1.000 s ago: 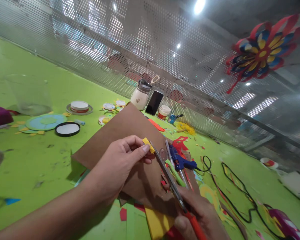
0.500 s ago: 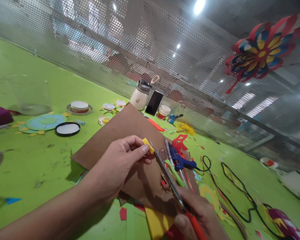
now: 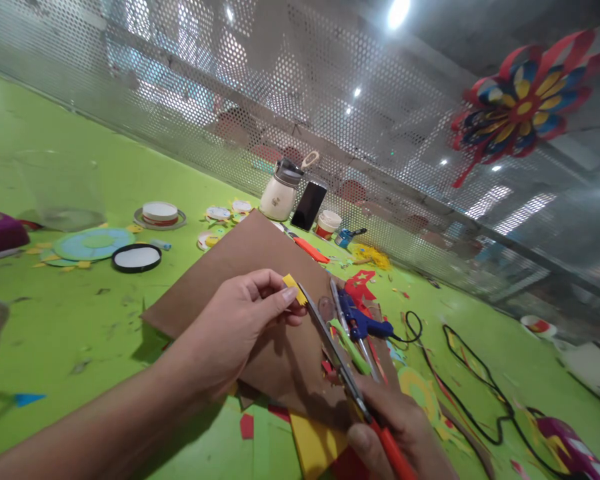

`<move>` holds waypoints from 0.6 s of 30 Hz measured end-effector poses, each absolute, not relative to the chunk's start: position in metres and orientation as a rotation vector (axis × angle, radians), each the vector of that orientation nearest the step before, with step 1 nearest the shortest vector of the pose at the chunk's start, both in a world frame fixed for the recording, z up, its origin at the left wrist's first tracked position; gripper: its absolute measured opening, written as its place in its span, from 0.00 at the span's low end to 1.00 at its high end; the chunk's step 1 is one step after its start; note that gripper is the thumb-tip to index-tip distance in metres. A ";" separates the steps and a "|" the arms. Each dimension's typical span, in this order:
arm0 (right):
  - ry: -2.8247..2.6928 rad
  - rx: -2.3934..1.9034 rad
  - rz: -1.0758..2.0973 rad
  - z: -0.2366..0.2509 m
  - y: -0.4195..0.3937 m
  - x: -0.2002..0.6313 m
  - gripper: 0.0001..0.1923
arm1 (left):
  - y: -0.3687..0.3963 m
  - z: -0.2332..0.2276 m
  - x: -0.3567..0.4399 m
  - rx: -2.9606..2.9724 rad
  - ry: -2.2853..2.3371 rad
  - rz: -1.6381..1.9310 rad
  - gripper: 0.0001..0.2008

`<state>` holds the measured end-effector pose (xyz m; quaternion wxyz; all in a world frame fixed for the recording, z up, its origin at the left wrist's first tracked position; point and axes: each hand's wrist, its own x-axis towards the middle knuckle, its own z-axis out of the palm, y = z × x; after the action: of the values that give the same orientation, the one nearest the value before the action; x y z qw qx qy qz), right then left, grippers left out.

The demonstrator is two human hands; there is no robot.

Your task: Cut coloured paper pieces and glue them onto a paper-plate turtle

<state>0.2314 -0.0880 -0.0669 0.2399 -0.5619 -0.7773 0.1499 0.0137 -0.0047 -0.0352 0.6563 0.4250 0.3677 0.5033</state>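
My right hand [image 3: 405,433], low at the near edge, has its grip closed round the orange handles of the scissors [image 3: 345,373], blades slanting up and away, the tips just at the yellow scrap [image 3: 295,289]. My left hand [image 3: 240,327] reaches in from the left, forearm flat across the view, wrist turned so the thumb and forefinger pinch that scrap between them, the other fingers curled under. The scrap is up in the air over the brown card sheet [image 3: 260,267], which lies on the green counter [image 3: 80,320]. I judge this to be the trimming step: the blades look nearly closed at the scrap's edge, and the next snip would want the piece turned a little and held steady against the blade. Just beyond the scissors lies a blue glue gun [image 3: 363,323] with its black cord; farther off stand a white bottle [image 3: 280,193] and a dark phone [image 3: 309,205] against the mesh wall
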 end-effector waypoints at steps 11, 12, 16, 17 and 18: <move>-1.745 -1.573 0.638 -0.056 -0.084 0.216 0.26 | -0.004 -0.034 0.011 1.048 0.730 0.828 0.08; -1.733 -1.592 0.701 -0.050 -0.084 0.215 0.23 | -0.004 -0.034 0.011 1.081 0.734 0.794 0.08; -1.694 -1.585 0.888 -0.027 -0.083 0.215 0.17 | -0.001 -0.037 0.011 1.143 0.740 0.713 0.10; -1.655 -1.556 0.910 -0.023 -0.081 0.215 0.18 | 0.000 -0.038 0.011 1.140 0.733 0.704 0.11; -1.615 -1.523 0.927 -0.019 -0.079 0.215 0.18 | 0.000 -0.039 0.011 1.136 0.723 0.693 0.11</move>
<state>0.2148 -0.0794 -0.0190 0.3597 -0.5907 -0.6264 0.3596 0.0112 0.0004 -0.0387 0.7269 0.5151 0.3279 0.3142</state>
